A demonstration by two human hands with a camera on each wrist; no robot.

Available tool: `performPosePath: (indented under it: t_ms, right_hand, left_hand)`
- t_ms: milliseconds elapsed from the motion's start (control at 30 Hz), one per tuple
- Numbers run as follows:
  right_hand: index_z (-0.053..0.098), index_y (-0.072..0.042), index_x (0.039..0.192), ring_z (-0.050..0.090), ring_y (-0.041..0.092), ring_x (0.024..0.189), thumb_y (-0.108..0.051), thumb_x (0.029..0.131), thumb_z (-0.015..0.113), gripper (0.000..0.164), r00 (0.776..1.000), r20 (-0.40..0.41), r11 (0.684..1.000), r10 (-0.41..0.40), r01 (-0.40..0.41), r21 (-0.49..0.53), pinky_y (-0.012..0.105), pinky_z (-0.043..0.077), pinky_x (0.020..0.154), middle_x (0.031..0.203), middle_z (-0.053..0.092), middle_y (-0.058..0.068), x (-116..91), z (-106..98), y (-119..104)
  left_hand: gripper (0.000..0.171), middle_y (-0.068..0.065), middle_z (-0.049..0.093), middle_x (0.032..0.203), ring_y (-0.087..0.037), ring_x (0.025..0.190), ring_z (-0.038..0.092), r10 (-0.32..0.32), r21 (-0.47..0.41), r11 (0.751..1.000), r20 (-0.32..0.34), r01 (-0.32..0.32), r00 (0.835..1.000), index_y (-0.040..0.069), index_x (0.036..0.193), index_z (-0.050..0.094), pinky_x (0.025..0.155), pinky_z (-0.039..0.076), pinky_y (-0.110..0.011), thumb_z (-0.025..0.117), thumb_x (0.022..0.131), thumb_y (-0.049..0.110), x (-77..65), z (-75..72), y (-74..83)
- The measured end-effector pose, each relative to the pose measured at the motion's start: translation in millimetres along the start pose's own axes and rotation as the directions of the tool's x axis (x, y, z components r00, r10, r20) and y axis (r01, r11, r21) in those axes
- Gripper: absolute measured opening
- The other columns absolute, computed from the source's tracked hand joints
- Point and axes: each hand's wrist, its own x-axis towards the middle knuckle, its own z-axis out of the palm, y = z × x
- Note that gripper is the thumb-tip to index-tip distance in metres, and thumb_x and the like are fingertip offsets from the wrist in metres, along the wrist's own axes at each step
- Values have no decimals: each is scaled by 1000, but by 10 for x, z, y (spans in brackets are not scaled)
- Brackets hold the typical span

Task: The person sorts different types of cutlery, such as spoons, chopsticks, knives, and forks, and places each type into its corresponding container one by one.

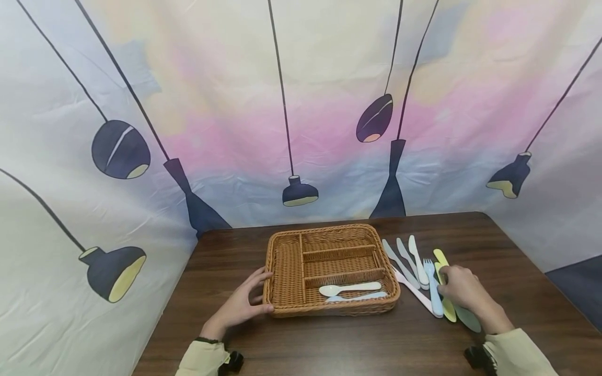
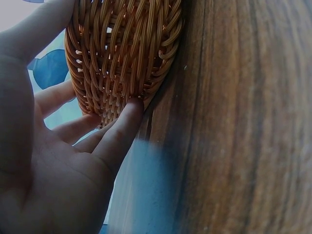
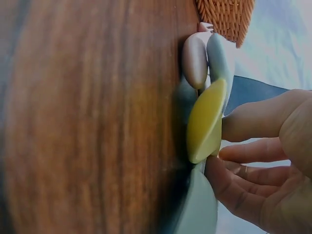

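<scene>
My left hand [image 1: 241,303] rests at the left side of a brown wicker basket [image 2: 122,48], its extended fingers touching the outer wall. Low over a cluster of plastic cutlery, my right hand [image 1: 463,287] pinches a yellow spoon [image 3: 207,124] between thumb and fingers; the spoon's bowl points toward the near side. Beside it lie a light blue fork [image 1: 433,292], a pale green piece [image 3: 197,204] with a broad end, and a second yellow handle [image 1: 439,256]. Inside the basket's front compartment are a white spoon [image 1: 350,288] and a light blue utensil [image 1: 359,297].
Several pale knives, among them a white knife [image 1: 418,261], lie right of the basket, with a pink handle [image 1: 418,297] near them. Dividers split the basket into compartments. The dark wooden table [image 1: 329,344] meets a curtain [image 1: 329,130] printed with lamps at the back.
</scene>
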Motion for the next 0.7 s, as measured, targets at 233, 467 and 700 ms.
performPosePath:
  t_ms: [233,467,700]
  right_hand:
    - [63,3,94,45,19,58,-7,79,65,18,999,32,999,33,-34,29,28,32,49,67,46,4,-20,-3,-22]
    - [63,3,98,48,21,63,-8,80,66,21,996,52,996,70,-73,44,28,35,50,71,51,7,-17,-12,-10]
    - [62,11,112,55,28,75,-8,78,66,40,990,55,986,133,-138,97,36,49,57,96,63,28,0,-40,35]
  left_hand:
    - [83,-14,11,162,-40,139,35,-10,16,1000,-8,10,1000,11,150,36,99,52,-30,81,81,24,-6,3,12]
    - [83,-14,11,162,-41,139,35,-18,42,999,-11,19,1000,10,150,36,99,52,-32,81,81,25,-6,-4,15]
    - [83,-15,11,162,-42,138,35,-6,48,999,-2,6,1000,9,150,35,99,52,-34,80,82,25,-4,-9,-3]
